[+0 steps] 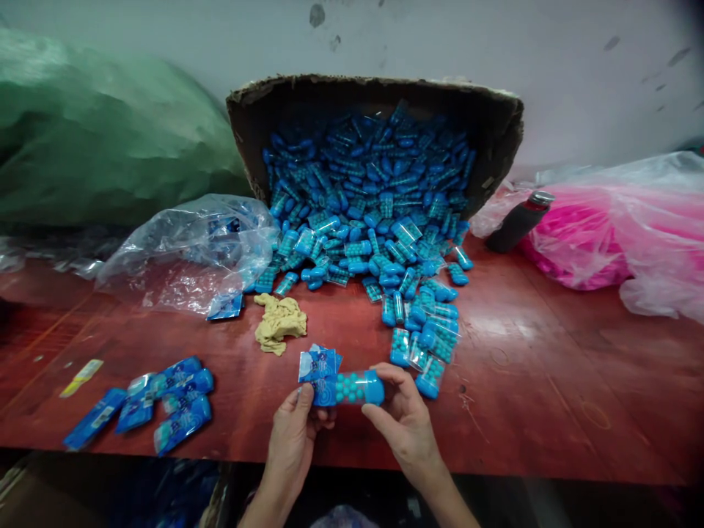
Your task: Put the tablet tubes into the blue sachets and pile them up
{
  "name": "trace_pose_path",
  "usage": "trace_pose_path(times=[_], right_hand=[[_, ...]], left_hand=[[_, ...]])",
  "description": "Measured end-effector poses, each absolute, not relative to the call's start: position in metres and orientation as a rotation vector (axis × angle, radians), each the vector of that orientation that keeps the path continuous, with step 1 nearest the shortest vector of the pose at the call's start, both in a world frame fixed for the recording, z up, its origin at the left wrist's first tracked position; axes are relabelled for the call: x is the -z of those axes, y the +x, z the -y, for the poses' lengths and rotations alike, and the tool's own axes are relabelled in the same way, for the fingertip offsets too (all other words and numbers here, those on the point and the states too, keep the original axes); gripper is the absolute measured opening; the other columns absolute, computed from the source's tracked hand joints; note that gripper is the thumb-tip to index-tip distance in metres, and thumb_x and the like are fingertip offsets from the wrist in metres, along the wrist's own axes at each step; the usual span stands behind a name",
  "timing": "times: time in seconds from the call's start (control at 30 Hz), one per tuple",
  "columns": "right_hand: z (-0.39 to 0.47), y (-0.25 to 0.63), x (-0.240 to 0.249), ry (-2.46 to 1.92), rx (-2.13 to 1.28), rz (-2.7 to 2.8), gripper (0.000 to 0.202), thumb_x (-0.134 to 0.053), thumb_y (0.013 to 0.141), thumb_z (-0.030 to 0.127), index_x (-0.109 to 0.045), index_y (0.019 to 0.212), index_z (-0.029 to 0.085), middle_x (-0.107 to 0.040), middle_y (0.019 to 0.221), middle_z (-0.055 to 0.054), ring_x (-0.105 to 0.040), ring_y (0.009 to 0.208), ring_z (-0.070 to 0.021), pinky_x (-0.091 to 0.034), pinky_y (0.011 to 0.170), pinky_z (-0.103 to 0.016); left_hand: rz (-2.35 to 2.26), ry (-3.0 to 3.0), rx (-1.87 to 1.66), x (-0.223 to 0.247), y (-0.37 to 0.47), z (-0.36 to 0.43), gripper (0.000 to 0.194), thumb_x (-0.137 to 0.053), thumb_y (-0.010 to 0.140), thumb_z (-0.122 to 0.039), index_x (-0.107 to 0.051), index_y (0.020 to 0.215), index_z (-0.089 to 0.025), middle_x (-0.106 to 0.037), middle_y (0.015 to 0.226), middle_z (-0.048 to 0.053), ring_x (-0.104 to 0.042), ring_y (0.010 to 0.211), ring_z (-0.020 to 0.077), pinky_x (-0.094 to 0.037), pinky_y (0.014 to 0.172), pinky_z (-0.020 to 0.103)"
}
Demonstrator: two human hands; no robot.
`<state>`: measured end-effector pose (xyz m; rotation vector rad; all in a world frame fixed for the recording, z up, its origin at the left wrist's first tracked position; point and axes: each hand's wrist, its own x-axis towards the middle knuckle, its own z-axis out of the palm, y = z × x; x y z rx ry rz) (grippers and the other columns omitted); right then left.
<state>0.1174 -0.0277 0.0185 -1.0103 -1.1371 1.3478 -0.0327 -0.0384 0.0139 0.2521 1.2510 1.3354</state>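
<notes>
Close to the table's front edge, my left hand pinches a blue printed packet between thumb and fingers. A clear plastic container of teal balls, with a blue cap, lies level with one end at or in that packet; how far in it sits I cannot tell. Around the capped end, my right hand curls its thumb and fingers. Just behind the left hand are more blue printed packets, partly overlapping. Several similar containers lie beyond my right fingers.
A tipped carton spills a heap of blue-capped containers. Left stand a clear bag, a yellow putty-like lump and several filled packets. Right are a dark bottle and a bag of pink items.
</notes>
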Motion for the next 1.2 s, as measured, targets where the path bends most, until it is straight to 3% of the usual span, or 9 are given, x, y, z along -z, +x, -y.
trace_pose_path(times=[0.17, 0.43, 0.57, 0.7, 0.8, 0.97, 1.13, 1.2], right_hand=[[0.039, 0.109, -0.010, -0.985, -1.268, 1.193, 0.037, -0.061, 0.071, 0.010, -0.050, 0.100, 0.029, -0.049, 0.109, -0.003, -0.054, 0.095, -0.0174, -0.049, 0.076, -0.027], [0.053, 0.100, 0.020, -1.106, -0.741, 1.567, 0.036, -0.054, 0.078, 0.008, -0.051, 0.106, 0.030, -0.053, 0.111, -0.006, -0.053, 0.104, -0.0213, -0.047, 0.085, -0.035], [0.054, 0.102, 0.013, -1.074, -0.952, 1.544, 0.035, -0.061, 0.075, 0.015, -0.055, 0.106, 0.029, -0.055, 0.110, -0.006, -0.054, 0.103, -0.0228, -0.047, 0.085, -0.035], [0.050, 0.098, 0.000, -1.060, -1.398, 1.125, 0.017, -0.056, 0.079, 0.024, -0.058, 0.097, 0.025, -0.062, 0.088, -0.003, -0.061, 0.078, -0.0179, -0.052, 0.069, -0.031], [0.048, 0.092, -0.006, -1.041, -1.578, 0.861, 0.023, -0.060, 0.076, 0.031, -0.055, 0.097, 0.022, -0.062, 0.084, -0.001, -0.061, 0.070, -0.0150, -0.053, 0.063, -0.028], [0.043, 0.090, -0.010, -1.007, -1.718, 0.729, 0.030, -0.063, 0.072, 0.041, -0.054, 0.093, 0.020, -0.060, 0.075, 0.000, -0.059, 0.057, -0.0127, -0.052, 0.047, -0.026], [0.040, 0.092, -0.011, -1.097, -1.618, 0.805, 0.031, -0.064, 0.070, 0.042, -0.057, 0.090, 0.019, -0.060, 0.069, 0.001, -0.059, 0.057, -0.0131, -0.054, 0.048, -0.026], [0.040, 0.092, -0.010, -1.085, -1.610, 0.834, 0.030, -0.063, 0.072, 0.041, -0.057, 0.093, 0.019, -0.060, 0.073, 0.000, -0.060, 0.061, -0.0138, -0.054, 0.050, -0.026]], left_hand=[[-1.260, 0.230, -1.371, -0.012, -0.030, 0.038, 0.028, -0.073, 0.057, -0.037, -0.058, 0.062, -0.014, -0.058, 0.046, -0.003, -0.054, 0.044, 0.0106, -0.046, 0.045, 0.021], [-1.070, 0.002, -1.252, -0.011, -0.022, 0.032, 0.018, -0.070, 0.065, -0.026, -0.060, 0.074, -0.014, -0.068, 0.066, 0.003, -0.062, 0.059, 0.0142, -0.051, 0.055, 0.025], [-1.083, -0.013, -1.229, -0.011, -0.024, 0.032, 0.011, -0.067, 0.068, -0.019, -0.059, 0.072, -0.014, -0.066, 0.063, 0.001, -0.061, 0.055, 0.0123, -0.051, 0.052, 0.023], [-1.100, -0.019, -1.195, -0.015, -0.029, 0.031, 0.002, -0.061, 0.072, -0.014, -0.060, 0.073, -0.013, -0.067, 0.066, 0.004, -0.062, 0.058, 0.0141, -0.052, 0.054, 0.026], [-1.090, 0.008, -1.173, -0.017, -0.030, 0.029, 0.002, -0.060, 0.073, -0.013, -0.060, 0.074, -0.011, -0.067, 0.069, 0.006, -0.062, 0.058, 0.0144, -0.051, 0.053, 0.026], [-1.006, 0.124, -1.080, -0.022, -0.030, 0.028, 0.014, -0.060, 0.073, -0.024, -0.061, 0.078, -0.011, -0.066, 0.067, 0.006, -0.057, 0.049, 0.0143, -0.045, 0.043, 0.026], [-1.057, 0.090, -1.162, -0.027, -0.031, 0.024, 0.007, -0.063, 0.071, -0.018, -0.062, 0.072, -0.012, -0.067, 0.071, 0.006, -0.061, 0.064, 0.0158, -0.049, 0.061, 0.028], [-1.058, 0.131, -1.177, -0.027, -0.029, 0.024, 0.008, -0.064, 0.070, -0.020, -0.062, 0.072, -0.012, -0.067, 0.069, 0.005, -0.060, 0.060, 0.0140, -0.049, 0.059, 0.027]])
